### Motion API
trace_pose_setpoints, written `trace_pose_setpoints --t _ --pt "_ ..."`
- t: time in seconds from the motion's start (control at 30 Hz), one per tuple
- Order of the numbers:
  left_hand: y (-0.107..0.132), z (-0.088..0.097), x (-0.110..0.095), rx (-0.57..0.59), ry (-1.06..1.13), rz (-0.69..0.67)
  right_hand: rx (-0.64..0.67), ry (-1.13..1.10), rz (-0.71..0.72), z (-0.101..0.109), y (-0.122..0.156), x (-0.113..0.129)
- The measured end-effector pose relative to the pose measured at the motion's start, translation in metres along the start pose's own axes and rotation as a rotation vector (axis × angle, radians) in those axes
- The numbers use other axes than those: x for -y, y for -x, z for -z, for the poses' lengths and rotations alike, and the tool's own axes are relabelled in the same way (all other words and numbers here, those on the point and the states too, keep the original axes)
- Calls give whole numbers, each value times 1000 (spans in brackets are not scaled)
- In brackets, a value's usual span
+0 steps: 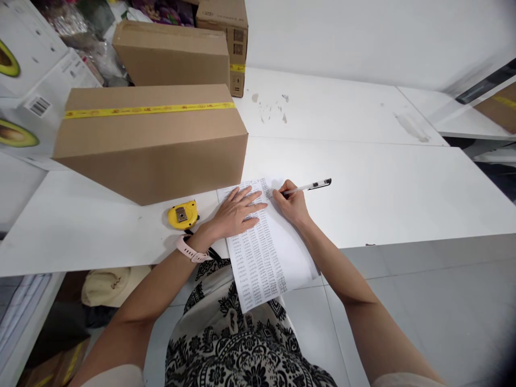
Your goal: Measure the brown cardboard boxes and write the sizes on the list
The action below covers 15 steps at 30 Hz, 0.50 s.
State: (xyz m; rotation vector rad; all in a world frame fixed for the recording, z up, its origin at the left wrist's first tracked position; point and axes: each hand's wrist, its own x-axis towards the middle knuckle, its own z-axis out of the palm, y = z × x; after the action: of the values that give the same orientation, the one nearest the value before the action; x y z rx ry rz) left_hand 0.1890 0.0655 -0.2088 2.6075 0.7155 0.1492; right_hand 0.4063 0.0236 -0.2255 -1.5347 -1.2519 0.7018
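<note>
A sheet of paper covered in columns of small writing lies at the table's front edge, its lower part hanging over. My left hand rests flat on it with the fingers spread. In my right hand is a pen with a clear barrel and black cap, its tip side hidden by my fingers near the upper part of the sheet. A yellow tape measure sits left of my left hand, close to the wrist. Just behind the paper stands a large cardboard box sealed with yellow tape.
More cardboard boxes stand behind the large one. White cartons with avocado pictures are stacked at the left. The white table stretches right towards a shelf. A cream cap lies below the table.
</note>
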Motion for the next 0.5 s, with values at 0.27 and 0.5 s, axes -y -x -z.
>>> trace_pose_setpoints --t 0.27,0.5 --pt "0 1 -1 19 -12 8 9 -6 -20 0 -1 1" --pt "0 3 -3 17 -5 3 6 -7 -19 1 -1 2"
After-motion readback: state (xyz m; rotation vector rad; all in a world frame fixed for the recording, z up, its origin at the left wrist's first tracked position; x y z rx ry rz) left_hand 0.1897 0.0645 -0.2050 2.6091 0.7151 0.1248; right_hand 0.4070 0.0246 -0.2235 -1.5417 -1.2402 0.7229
